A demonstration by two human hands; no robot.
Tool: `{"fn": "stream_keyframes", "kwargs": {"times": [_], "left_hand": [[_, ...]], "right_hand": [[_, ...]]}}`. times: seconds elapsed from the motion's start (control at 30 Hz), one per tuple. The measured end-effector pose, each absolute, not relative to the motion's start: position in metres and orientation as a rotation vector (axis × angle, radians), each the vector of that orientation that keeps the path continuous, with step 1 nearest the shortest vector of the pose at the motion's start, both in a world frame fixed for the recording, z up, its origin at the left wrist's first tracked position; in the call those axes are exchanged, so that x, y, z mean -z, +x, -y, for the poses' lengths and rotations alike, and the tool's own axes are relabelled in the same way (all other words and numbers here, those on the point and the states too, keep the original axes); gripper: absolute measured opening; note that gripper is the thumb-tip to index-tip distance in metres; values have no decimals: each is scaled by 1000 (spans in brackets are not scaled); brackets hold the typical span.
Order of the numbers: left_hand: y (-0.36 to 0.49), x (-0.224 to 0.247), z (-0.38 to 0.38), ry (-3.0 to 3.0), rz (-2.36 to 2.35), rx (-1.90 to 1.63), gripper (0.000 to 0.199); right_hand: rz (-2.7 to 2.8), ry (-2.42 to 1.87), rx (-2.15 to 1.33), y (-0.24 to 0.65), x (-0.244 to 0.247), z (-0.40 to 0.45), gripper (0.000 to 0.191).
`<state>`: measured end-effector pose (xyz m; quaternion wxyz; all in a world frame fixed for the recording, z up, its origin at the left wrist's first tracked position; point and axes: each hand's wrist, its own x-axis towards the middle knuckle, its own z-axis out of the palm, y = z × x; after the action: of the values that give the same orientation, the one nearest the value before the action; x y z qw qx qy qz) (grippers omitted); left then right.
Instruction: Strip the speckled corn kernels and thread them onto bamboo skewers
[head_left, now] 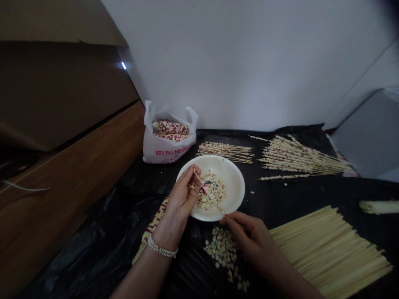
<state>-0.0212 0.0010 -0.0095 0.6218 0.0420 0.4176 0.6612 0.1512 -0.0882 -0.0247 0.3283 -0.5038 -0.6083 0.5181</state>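
My left hand (187,189) is over the left side of a white bowl (235,187), its fingers closed on a thin wooden skewer (197,176). Dark red bits show just below the stick, over the loose corn kernels (213,195) in the bowl. At the near rim, my right hand (246,232) is closed in a pinch. A small pale piece shows at its fingertips; I cannot tell whether it is a kernel or the skewer's other end. Under my left forearm lies a red-and-cream corn cob (152,226), partly hidden.
A white plastic bag (165,151) of corn cobs stands behind the bowl. Threaded skewers lie in a small pile (224,151) and a larger pile (289,158). Loose kernels (222,249) lie in front; bare sticks (330,249) are at right. Black plastic sheeting (102,245) covers the surface.
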Motion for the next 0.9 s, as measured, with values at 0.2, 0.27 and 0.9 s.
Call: {"fn": "stream_keyframes", "kwargs": {"times": [0.2,0.27,0.9], "left_hand": [[-22,6,-1,96,-963,-1537,16],[-23,6,-2,98,-961,-1535,17],[-24,8,0,260,-998,-1529,16]], "right_hand": [[1588,-1296,-1362,151,22,88,36],[1590,-1303,-1358,151,22,88,36],[1615,-1309,-1328,158,16,87,34]]}}
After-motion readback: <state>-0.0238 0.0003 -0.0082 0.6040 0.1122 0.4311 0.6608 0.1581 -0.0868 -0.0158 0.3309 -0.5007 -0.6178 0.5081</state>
